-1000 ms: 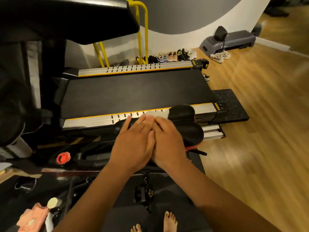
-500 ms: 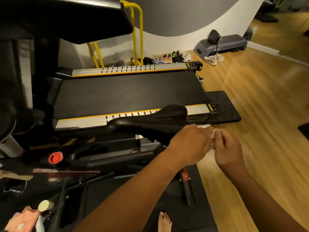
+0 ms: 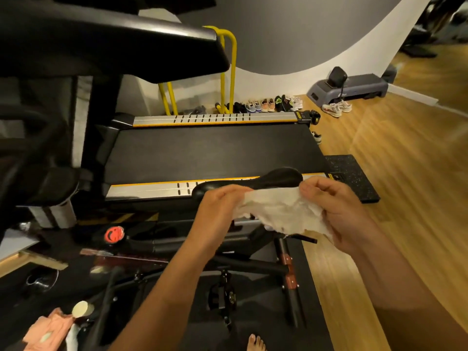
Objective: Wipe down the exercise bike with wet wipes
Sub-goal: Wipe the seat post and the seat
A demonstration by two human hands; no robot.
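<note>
Just right of the frame's middle, the left hand and the right hand hold a crumpled white wet wipe spread between them, each with its fingers curled round one end of it. The wipe hangs in front of the black saddle of the exercise bike (whether it touches the saddle cannot be told). A red knob sits on the bike's frame at lower left. Behind the saddle lies a treadmill, with shoes lined along the wall above.
</note>
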